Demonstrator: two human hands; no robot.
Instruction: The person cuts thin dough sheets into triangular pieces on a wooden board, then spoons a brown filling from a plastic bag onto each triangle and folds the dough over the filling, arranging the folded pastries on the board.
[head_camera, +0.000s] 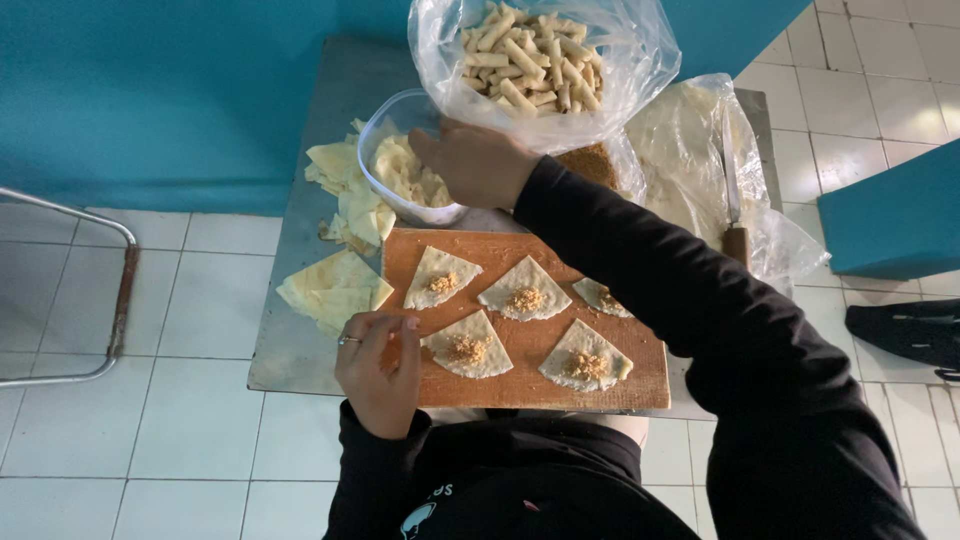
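Observation:
My right hand (475, 162) reaches across to a clear plastic bowl (378, 135) holding pale dough scraps, fingers at its rim; whether it grips anything is hidden. My left hand (378, 360), wearing a ring, rests with curled fingers at the left edge of a wooden cutting board (520, 385). On the board lie several wedge-shaped dough pieces (524, 290), each topped with a mound of crumbly brown filling.
A plastic bag of rolled pastries (530, 55) stands at the back. Folded dough sheets (335, 285) lie left of the board. A knife (733, 205) rests on crumpled plastic wrap at the right. The small metal table (300, 360) stands on white floor tiles.

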